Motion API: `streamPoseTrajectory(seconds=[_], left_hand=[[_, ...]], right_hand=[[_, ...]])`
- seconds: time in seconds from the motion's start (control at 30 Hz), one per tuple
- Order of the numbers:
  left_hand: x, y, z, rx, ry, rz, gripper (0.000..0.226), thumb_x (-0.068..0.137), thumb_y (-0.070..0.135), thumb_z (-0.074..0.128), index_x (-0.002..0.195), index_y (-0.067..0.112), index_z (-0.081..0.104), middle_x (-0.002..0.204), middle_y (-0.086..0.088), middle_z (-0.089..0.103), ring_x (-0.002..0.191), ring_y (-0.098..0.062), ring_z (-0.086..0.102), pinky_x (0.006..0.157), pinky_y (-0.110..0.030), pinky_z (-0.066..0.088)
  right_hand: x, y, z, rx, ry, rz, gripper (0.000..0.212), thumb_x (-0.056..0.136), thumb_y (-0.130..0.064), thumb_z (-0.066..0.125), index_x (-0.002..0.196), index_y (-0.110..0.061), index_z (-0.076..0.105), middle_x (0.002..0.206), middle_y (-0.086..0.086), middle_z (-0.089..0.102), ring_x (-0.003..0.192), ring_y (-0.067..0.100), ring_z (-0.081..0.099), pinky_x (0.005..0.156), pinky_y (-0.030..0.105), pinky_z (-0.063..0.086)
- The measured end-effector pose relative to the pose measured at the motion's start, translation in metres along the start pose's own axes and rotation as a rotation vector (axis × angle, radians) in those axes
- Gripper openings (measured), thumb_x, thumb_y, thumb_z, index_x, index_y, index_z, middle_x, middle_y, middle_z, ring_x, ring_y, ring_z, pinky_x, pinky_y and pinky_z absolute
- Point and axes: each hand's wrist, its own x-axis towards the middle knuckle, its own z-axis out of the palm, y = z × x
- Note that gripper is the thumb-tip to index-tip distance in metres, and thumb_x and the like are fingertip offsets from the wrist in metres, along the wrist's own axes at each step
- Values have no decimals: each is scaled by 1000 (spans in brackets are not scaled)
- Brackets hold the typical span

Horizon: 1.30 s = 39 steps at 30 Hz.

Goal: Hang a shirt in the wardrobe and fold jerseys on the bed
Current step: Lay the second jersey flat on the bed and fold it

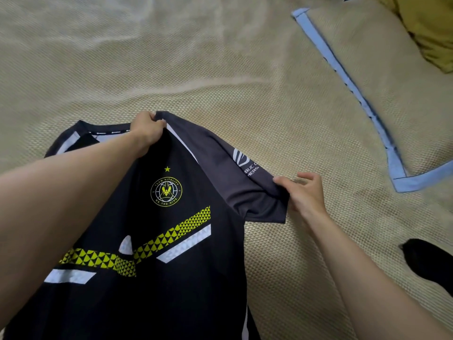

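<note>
A black jersey (176,261) with yellow-green triangle bands, white stripes and a round crest lies front-up on the bed's woven beige mat (220,69). My left hand (147,130) grips the jersey at its right shoulder seam, beside the collar, lifting the cloth a little. My right hand (305,192) pinches the hem of the grey sleeve (247,182), which is stretched out to the right. My left forearm crosses over the jersey's chest and hides part of it.
A beige pillow (382,94) with light blue trim lies at the right. A mustard-yellow cloth (431,30) sits in the top right corner. A black garment (431,263) lies at the right edge, near my right forearm.
</note>
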Motion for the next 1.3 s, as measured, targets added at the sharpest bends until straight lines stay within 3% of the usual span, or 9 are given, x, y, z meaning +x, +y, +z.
streamPoseTrajectory(seconds=[0.17,0.27,0.37,0.53,0.73,0.83,0.93,1.1,1.3], left_hand=[[2,-3,1,21,-6,10,35,98,17,55,65,17,44,75,-2,52,87,-21,50,72,-27,34],[9,-6,1,28,-8,11,30,98,20,56,69,18,46,84,-5,56,88,-21,51,73,-29,36],[13,-6,2,41,-6,13,25,97,22,57,74,17,49,92,-7,57,90,-22,54,75,-30,39],[15,-17,1,16,-26,39,23,89,27,64,75,15,49,80,-4,53,81,-21,52,68,-30,38],[4,-18,-2,-1,-26,39,22,87,24,64,104,16,52,105,-3,61,99,-23,58,89,-37,47],[5,-19,-8,-20,-16,36,16,88,21,62,102,13,64,101,-5,68,99,-25,63,84,-36,50],[3,-16,-8,-84,-10,31,13,88,17,63,98,13,69,102,-10,72,99,-28,67,90,-40,55],[0,-16,-4,-89,-69,-6,22,83,26,67,100,12,72,100,-7,75,94,-25,70,84,-37,56],[-6,-18,1,12,40,17,8,88,22,67,94,17,67,102,-9,70,102,-29,65,88,-35,50]], right_hand=[[15,-5,0,461,-234,299,5,94,-16,65,94,-21,64,60,-7,62,34,3,27,31,15,18],[28,-7,-6,861,-120,383,15,105,-26,50,103,-18,63,98,-3,78,35,1,42,35,11,26],[32,-5,-11,679,-17,302,24,97,-27,66,117,-14,65,114,-4,74,55,3,69,44,14,45],[26,10,-9,192,173,-18,41,83,-16,81,116,-14,58,102,4,72,69,10,66,60,22,51],[16,44,-7,-335,10,-42,39,63,-37,90,82,-11,68,77,-4,74,75,18,70,79,41,57],[13,52,-20,-283,65,-51,18,79,-17,84,79,-7,70,73,3,70,68,18,61,65,31,48],[13,57,-31,-178,93,-20,18,83,-16,81,96,-7,72,90,4,76,77,15,67,81,31,53],[8,58,-25,-228,-82,-39,85,52,-53,95,116,-11,59,95,-2,79,89,14,76,90,41,58],[-5,63,-37,-296,-135,36,70,70,4,87,115,-14,36,97,7,74,84,20,71,85,41,56]])
